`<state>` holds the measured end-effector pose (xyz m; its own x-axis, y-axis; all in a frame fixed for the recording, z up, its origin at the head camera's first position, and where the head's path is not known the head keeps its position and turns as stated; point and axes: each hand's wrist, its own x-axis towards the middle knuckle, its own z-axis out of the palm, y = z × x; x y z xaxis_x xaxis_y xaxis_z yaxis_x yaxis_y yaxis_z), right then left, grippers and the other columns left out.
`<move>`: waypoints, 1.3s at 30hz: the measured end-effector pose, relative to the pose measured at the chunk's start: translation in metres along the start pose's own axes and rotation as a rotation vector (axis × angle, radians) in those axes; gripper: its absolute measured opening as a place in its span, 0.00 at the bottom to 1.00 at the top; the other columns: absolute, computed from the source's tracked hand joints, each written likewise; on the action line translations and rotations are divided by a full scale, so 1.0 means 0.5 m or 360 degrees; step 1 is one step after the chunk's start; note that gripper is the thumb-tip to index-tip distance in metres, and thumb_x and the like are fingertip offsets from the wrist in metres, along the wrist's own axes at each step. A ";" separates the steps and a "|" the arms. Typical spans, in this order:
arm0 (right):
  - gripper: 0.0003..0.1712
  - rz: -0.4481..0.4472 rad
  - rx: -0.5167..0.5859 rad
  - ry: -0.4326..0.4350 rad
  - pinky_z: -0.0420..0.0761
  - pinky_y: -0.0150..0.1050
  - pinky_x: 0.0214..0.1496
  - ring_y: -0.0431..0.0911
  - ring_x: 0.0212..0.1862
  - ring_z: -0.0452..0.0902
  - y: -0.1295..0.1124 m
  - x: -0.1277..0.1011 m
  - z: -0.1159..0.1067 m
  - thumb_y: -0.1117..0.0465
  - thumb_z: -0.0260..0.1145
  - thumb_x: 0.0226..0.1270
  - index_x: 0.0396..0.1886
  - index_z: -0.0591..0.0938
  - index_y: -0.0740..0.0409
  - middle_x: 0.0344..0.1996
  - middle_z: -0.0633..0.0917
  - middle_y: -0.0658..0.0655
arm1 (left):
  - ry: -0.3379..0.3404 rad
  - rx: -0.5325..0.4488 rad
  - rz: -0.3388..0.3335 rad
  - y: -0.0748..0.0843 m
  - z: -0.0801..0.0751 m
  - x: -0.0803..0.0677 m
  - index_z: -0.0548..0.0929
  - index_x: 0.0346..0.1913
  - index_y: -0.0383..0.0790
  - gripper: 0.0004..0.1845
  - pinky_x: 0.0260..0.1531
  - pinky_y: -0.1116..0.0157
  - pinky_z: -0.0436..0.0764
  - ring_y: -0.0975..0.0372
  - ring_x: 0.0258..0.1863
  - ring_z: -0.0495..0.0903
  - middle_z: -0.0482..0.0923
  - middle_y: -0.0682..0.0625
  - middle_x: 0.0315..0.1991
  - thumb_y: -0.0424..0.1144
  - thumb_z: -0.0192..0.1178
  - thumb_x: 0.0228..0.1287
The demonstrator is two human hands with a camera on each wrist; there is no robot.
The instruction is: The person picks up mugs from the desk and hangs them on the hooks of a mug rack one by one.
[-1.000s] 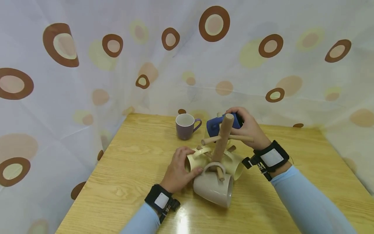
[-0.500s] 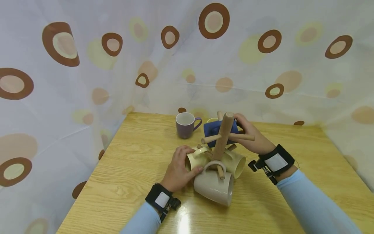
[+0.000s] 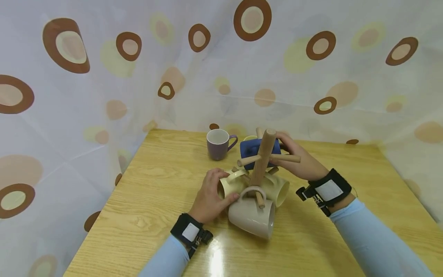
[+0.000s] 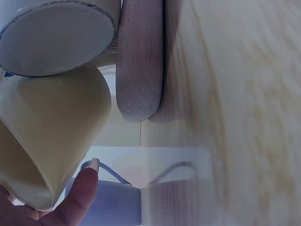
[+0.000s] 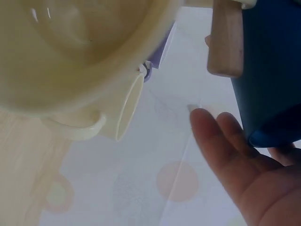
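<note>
Closest to the camera a beige mug (image 3: 251, 217) hangs by its handle off a low peg of the wooden mug tree (image 3: 262, 161), and right behind it the left hand (image 3: 210, 196) has its fingers curled around a cream mug (image 3: 232, 184) on the tree's left side. Another cream mug (image 3: 278, 188) hangs on the right side. Further back the right hand (image 3: 297, 159) grips the blue mug (image 3: 254, 148) up against the top pegs, and a purple mug (image 3: 218, 143) sits on the table (image 3: 155, 192) by the spotted curtain (image 3: 138, 77).
</note>
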<state>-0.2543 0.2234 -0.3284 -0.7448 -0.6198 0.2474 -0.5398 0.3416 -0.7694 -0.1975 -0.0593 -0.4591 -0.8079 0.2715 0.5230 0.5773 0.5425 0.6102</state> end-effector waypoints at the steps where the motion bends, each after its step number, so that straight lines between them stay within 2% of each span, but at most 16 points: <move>1: 0.34 0.0006 0.0017 0.0006 0.78 0.47 0.56 0.61 0.68 0.63 -0.001 -0.001 0.001 0.65 0.58 0.74 0.75 0.58 0.50 0.69 0.60 0.57 | -0.0003 0.0002 -0.0003 0.000 0.000 0.000 0.68 0.61 0.42 0.37 0.63 0.52 0.72 0.54 0.64 0.67 0.66 0.44 0.61 0.68 0.56 0.62; 3: 0.33 0.0013 0.0052 0.0017 0.79 0.40 0.54 0.58 0.66 0.65 0.000 -0.002 0.003 0.65 0.59 0.73 0.74 0.59 0.50 0.67 0.62 0.56 | -0.0011 0.0008 -0.0014 -0.001 0.000 0.001 0.68 0.61 0.43 0.36 0.63 0.53 0.72 0.55 0.64 0.66 0.66 0.45 0.61 0.67 0.57 0.62; 5: 0.33 0.0006 0.0111 0.0015 0.80 0.37 0.52 0.53 0.64 0.68 0.004 -0.003 0.005 0.66 0.59 0.72 0.73 0.59 0.51 0.66 0.64 0.56 | -0.0009 0.0007 -0.0018 0.000 0.001 0.000 0.68 0.60 0.43 0.34 0.63 0.53 0.72 0.55 0.64 0.67 0.66 0.46 0.61 0.63 0.62 0.61; 9: 0.32 0.0028 0.0288 -0.0007 0.82 0.41 0.50 0.51 0.60 0.71 0.012 -0.005 0.010 0.68 0.61 0.69 0.69 0.62 0.49 0.64 0.63 0.52 | 0.0023 0.0012 0.0002 0.003 0.001 -0.004 0.69 0.59 0.44 0.30 0.63 0.55 0.72 0.57 0.63 0.68 0.67 0.46 0.60 0.53 0.68 0.59; 12: 0.30 0.0035 0.0391 -0.0028 0.83 0.44 0.48 0.51 0.59 0.72 0.014 -0.004 0.014 0.68 0.61 0.69 0.67 0.63 0.48 0.63 0.59 0.52 | 0.0043 0.0024 0.0018 0.002 0.001 -0.007 0.70 0.58 0.44 0.30 0.62 0.56 0.73 0.58 0.62 0.69 0.67 0.47 0.59 0.51 0.69 0.58; 16: 0.32 0.0031 0.0371 -0.0077 0.82 0.44 0.51 0.49 0.63 0.69 0.013 -0.003 0.013 0.68 0.60 0.70 0.69 0.62 0.49 0.65 0.61 0.55 | 0.0048 0.0024 0.0022 0.001 -0.002 -0.011 0.70 0.58 0.43 0.30 0.63 0.56 0.73 0.57 0.62 0.69 0.67 0.47 0.59 0.50 0.69 0.58; 21: 0.36 0.0074 0.0310 -0.0112 0.81 0.43 0.54 0.55 0.67 0.66 0.009 0.001 0.008 0.65 0.61 0.70 0.73 0.58 0.48 0.67 0.63 0.58 | 0.0054 0.0013 -0.0005 0.001 -0.007 -0.010 0.70 0.58 0.43 0.30 0.63 0.56 0.72 0.57 0.62 0.69 0.67 0.46 0.59 0.50 0.69 0.58; 25: 0.34 0.0072 0.0338 -0.0049 0.82 0.41 0.52 0.51 0.64 0.66 0.014 0.004 0.011 0.68 0.63 0.68 0.69 0.61 0.50 0.65 0.63 0.55 | 0.0053 0.0010 -0.0009 0.000 -0.005 -0.008 0.69 0.59 0.44 0.30 0.63 0.56 0.72 0.57 0.63 0.69 0.67 0.46 0.60 0.50 0.69 0.59; 30: 0.35 0.0096 0.0259 0.0017 0.80 0.37 0.50 0.48 0.56 0.71 0.019 -0.005 0.020 0.67 0.66 0.66 0.69 0.62 0.49 0.62 0.66 0.56 | 0.0034 0.0014 0.0008 0.000 -0.005 -0.011 0.69 0.59 0.42 0.30 0.63 0.56 0.72 0.56 0.62 0.69 0.67 0.46 0.59 0.50 0.69 0.59; 33: 0.36 0.0117 0.0263 -0.0042 0.81 0.44 0.52 0.53 0.59 0.72 0.019 -0.004 0.019 0.65 0.64 0.68 0.71 0.60 0.47 0.64 0.67 0.57 | 0.0044 0.0022 0.0007 0.000 -0.008 -0.013 0.70 0.58 0.42 0.30 0.63 0.56 0.72 0.56 0.62 0.69 0.67 0.45 0.59 0.49 0.69 0.59; 35: 0.36 0.0108 0.0249 -0.0078 0.78 0.51 0.57 0.58 0.65 0.68 0.017 0.000 0.015 0.64 0.62 0.71 0.74 0.59 0.46 0.67 0.65 0.57 | 0.0048 0.0023 0.0002 0.000 -0.009 -0.013 0.70 0.59 0.42 0.29 0.63 0.56 0.72 0.57 0.62 0.69 0.67 0.45 0.59 0.49 0.69 0.59; 39: 0.29 0.0068 0.0322 -0.0110 0.60 0.66 0.68 0.64 0.74 0.52 0.013 0.013 0.005 0.59 0.50 0.78 0.75 0.57 0.47 0.71 0.59 0.58 | 0.0054 0.0024 0.0008 -0.001 -0.006 -0.013 0.70 0.59 0.42 0.30 0.63 0.56 0.72 0.57 0.62 0.69 0.67 0.45 0.59 0.49 0.69 0.59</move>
<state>-0.2617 0.2200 -0.3334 -0.7328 -0.6571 0.1766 -0.4134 0.2238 -0.8826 -0.1922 -0.0638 -0.4610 -0.8003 0.2474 0.5462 0.5794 0.5532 0.5985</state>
